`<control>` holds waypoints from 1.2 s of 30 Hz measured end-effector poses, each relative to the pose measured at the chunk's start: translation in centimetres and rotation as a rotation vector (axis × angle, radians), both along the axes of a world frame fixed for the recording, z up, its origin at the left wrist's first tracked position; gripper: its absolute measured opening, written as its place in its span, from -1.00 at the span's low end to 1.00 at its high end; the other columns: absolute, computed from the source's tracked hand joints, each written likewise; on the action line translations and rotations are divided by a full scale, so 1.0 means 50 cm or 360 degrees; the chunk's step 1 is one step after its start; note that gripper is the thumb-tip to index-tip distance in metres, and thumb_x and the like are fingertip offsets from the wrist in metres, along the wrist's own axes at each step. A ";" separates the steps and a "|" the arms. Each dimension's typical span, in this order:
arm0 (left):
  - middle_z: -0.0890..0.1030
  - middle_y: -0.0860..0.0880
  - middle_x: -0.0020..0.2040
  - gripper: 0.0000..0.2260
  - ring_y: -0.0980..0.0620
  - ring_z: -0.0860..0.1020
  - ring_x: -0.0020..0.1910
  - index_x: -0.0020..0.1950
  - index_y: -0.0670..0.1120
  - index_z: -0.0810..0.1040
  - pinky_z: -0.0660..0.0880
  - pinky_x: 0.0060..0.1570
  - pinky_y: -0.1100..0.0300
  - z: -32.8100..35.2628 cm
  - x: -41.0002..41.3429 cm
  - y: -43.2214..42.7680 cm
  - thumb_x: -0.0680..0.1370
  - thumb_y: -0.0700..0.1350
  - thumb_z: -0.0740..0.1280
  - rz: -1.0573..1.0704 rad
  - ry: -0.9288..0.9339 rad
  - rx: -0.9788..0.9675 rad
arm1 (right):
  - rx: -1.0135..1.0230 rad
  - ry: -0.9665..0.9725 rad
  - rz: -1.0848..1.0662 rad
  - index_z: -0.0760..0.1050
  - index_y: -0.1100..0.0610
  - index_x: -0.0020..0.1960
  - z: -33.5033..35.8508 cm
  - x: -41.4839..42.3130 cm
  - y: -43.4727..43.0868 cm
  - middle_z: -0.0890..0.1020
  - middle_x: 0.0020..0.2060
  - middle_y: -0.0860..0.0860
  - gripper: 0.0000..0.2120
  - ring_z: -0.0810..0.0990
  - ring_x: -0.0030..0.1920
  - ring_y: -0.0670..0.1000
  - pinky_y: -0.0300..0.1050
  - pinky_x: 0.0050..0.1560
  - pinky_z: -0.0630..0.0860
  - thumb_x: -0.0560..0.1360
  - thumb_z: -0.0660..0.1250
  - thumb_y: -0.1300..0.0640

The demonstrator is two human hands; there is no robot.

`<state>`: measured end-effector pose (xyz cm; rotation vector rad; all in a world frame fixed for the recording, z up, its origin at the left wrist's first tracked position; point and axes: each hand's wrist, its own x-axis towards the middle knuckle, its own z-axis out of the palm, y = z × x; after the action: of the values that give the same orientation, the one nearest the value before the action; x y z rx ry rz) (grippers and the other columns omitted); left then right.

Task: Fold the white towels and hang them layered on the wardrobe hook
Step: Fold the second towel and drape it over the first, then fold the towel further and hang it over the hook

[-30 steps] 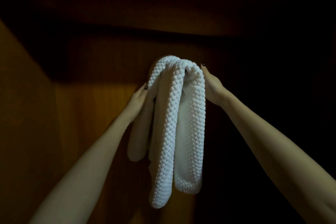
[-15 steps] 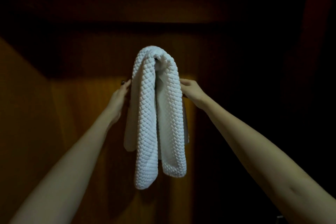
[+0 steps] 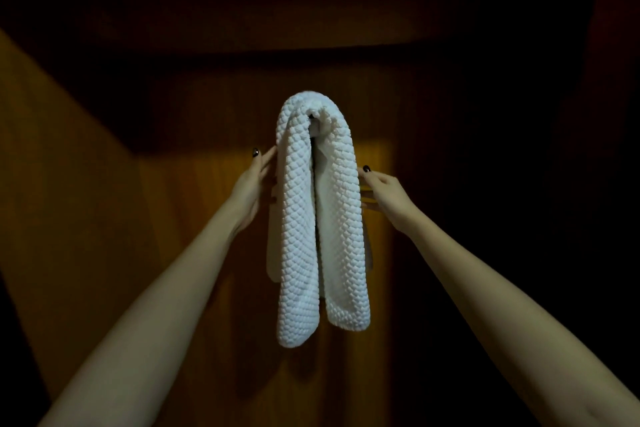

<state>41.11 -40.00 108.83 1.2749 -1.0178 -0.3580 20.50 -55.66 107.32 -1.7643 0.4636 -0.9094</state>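
A folded white waffle-textured towel [image 3: 304,218] hangs draped over the wardrobe hook, which is hidden under its top fold. Behind it a smoother white towel [image 3: 273,253] shows at the left edge. My left hand [image 3: 254,184] rests against the towels' left side with fingers extended. On the right side, my right hand [image 3: 382,192] touches the towel edge with its fingertips. Neither hand visibly grips the cloth.
The towels hang against the wooden back panel [image 3: 377,170] of a dark wardrobe. A wooden side wall [image 3: 69,184] stands at the left, and a shelf or top board [image 3: 311,28] runs above. The right side is in deep shadow.
Both hands have slid down from the top of the towels to their sides. The towels now hang straighter from the hook. The camera view has shifted slightly.
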 end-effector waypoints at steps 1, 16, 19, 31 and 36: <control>0.38 0.12 0.47 -0.57 0.10 0.33 0.41 0.31 0.30 0.49 0.21 0.37 0.00 0.000 0.001 0.010 0.54 0.35 0.04 0.0025 -0.0019 0.0000 | 0.0003 -0.0028 -0.0030 0.51 0.09 0.34 -0.004 -0.009 0.003 0.59 0.22 0.01 -0.61 0.58 0.20 0.03 -0.03 0.18 0.55 0.66 0.13 -0.09; 0.41 -0.11 0.46 -0.65 -0.04 0.34 0.45 0.46 -0.14 0.40 0.21 0.38 0.21 -0.215 -0.280 0.262 0.67 -0.12 0.19 0.0724 -0.0772 0.0358 | -0.0778 0.0689 -0.0154 0.30 0.19 0.51 -0.177 -0.238 0.232 0.39 0.46 0.14 -0.52 0.33 0.47 0.11 -0.01 0.42 0.27 0.65 0.19 0.01; 0.38 -0.11 0.47 -0.62 -0.07 0.32 0.46 0.49 -0.09 0.37 0.17 0.38 0.19 -0.325 -0.350 0.338 0.66 -0.09 0.21 0.0754 -0.0888 0.0604 | -0.0897 0.0837 -0.0068 0.30 0.21 0.50 -0.258 -0.280 0.299 0.39 0.45 0.17 -0.52 0.34 0.46 0.14 -0.02 0.41 0.27 0.63 0.23 0.06; 0.40 -0.10 0.47 -0.57 -0.14 0.35 0.43 0.49 -0.08 0.37 0.29 0.41 -0.03 -0.802 -0.483 0.762 0.62 -0.11 0.28 0.0859 -0.0368 0.1388 | -0.0866 0.1595 0.0735 0.19 0.19 0.55 -0.694 -0.258 0.629 0.31 0.48 0.23 -0.45 0.36 0.42 0.25 0.14 0.36 0.37 0.64 0.24 0.05; 0.49 -0.23 0.37 -0.58 -0.19 0.46 0.33 0.44 -0.21 0.42 0.31 0.33 0.07 -0.955 -0.548 0.956 0.57 -0.24 0.32 0.1050 0.0033 0.1511 | -0.0980 0.1723 0.1206 0.40 0.25 0.41 -0.851 -0.209 0.821 0.52 0.27 0.27 -0.60 0.51 0.21 0.28 0.10 0.18 0.48 0.61 0.25 0.14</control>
<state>13.73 7.79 61.07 2.3545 -0.3194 -0.3401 10.03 -14.59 64.76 -2.6347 0.1152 0.5756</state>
